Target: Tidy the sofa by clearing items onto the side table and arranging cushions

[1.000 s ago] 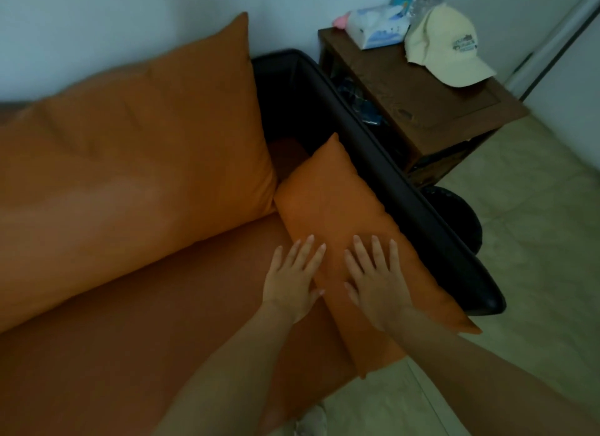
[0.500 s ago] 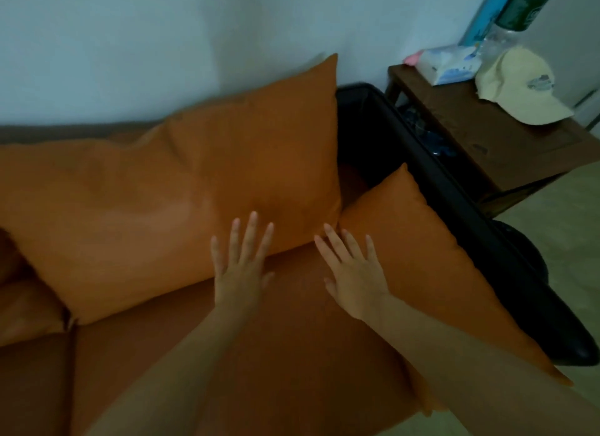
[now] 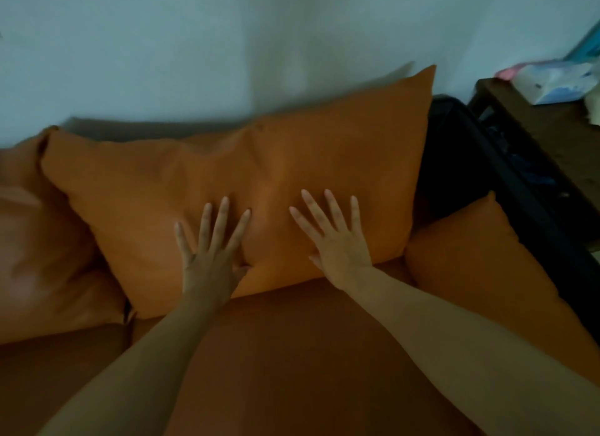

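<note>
Orange back cushion (image 3: 259, 175) under both palms: left hand (image 3: 212, 257) and right hand (image 3: 337, 247) flat, fingers spread, gripping nothing. Small cushion (image 3: 480, 273) right of right hand.

The left hand (image 3: 211, 257) and the right hand (image 3: 337, 244) are pressing flat, fingers spread, against the large orange back cushion (image 3: 259, 175), which is leaning on the wall. A smaller orange cushion (image 3: 470, 257) is resting beside the sofa's black armrest (image 3: 506, 188).
</note>
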`<action>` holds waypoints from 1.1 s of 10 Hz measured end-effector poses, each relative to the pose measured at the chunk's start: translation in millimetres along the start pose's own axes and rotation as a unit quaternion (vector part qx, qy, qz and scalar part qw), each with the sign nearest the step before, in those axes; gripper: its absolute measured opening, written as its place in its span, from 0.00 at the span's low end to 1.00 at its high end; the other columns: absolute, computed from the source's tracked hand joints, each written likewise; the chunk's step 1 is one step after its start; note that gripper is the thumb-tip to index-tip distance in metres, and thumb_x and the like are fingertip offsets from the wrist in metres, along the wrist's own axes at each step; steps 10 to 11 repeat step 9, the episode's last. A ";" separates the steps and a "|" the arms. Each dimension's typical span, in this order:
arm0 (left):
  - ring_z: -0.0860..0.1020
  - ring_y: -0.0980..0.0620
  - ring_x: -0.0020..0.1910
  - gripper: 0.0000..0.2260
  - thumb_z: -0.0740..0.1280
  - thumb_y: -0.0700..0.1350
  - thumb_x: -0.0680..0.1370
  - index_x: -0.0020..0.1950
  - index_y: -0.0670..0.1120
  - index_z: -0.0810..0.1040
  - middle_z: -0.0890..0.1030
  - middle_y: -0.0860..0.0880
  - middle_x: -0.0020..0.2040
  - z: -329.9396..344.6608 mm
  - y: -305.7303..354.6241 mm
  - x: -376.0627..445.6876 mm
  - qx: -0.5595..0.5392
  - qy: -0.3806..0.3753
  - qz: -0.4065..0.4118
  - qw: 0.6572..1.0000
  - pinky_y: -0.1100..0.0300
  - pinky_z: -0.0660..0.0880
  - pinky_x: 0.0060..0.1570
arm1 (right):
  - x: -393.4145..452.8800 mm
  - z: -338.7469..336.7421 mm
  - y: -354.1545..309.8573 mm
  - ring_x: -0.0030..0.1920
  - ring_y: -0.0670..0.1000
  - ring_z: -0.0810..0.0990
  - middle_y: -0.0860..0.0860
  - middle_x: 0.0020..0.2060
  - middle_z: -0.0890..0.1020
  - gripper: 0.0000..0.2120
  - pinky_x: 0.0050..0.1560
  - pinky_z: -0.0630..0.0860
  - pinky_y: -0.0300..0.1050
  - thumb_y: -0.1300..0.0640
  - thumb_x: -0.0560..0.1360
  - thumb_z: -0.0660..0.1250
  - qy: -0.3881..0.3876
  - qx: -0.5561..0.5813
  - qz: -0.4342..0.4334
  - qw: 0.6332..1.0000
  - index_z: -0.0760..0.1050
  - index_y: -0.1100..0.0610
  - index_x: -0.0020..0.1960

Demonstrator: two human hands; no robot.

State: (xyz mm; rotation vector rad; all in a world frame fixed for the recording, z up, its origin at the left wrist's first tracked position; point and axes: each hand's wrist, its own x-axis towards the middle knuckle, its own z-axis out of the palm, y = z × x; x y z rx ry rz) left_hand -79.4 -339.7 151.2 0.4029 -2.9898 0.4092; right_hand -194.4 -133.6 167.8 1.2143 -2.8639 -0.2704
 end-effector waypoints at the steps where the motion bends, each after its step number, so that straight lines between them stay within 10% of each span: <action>1: 0.45 0.44 0.78 0.55 0.73 0.69 0.61 0.78 0.57 0.46 0.44 0.45 0.79 6.2 -13.4 9.3 -0.007 0.001 0.009 1.000 0.28 0.41 0.67 | 20.6 -2.7 -5.3 0.73 0.64 0.29 0.52 0.72 0.25 0.56 0.70 0.37 0.70 0.34 0.69 0.67 -0.009 -0.012 0.009 1.000 0.26 0.46 0.74; 4: 0.46 0.43 0.78 0.53 0.71 0.71 0.60 0.78 0.58 0.49 0.46 0.45 0.79 35.1 -22.0 37.4 -0.031 -0.015 0.037 0.999 0.30 0.41 0.69 | 64.3 21.7 -11.9 0.70 0.70 0.26 0.56 0.71 0.24 0.58 0.66 0.42 0.76 0.33 0.68 0.67 -0.073 -0.031 0.014 0.997 0.25 0.49 0.74; 7: 0.28 0.42 0.73 0.52 0.61 0.74 0.68 0.73 0.57 0.26 0.22 0.45 0.72 16.5 -8.0 49.9 0.015 -0.138 0.008 0.990 0.31 0.31 0.66 | 74.9 13.1 -18.8 0.69 0.70 0.26 0.56 0.70 0.23 0.60 0.67 0.40 0.76 0.32 0.67 0.68 -0.125 -0.047 0.033 0.990 0.24 0.49 0.73; 11: 0.41 0.43 0.77 0.45 0.63 0.64 0.75 0.77 0.55 0.33 0.36 0.46 0.78 -15.3 -27.1 17.3 0.004 -0.081 0.066 0.994 0.36 0.43 0.72 | 37.1 -14.9 -17.1 0.74 0.63 0.32 0.51 0.72 0.26 0.46 0.72 0.46 0.67 0.47 0.77 0.63 -0.115 -0.016 0.029 0.993 0.26 0.46 0.74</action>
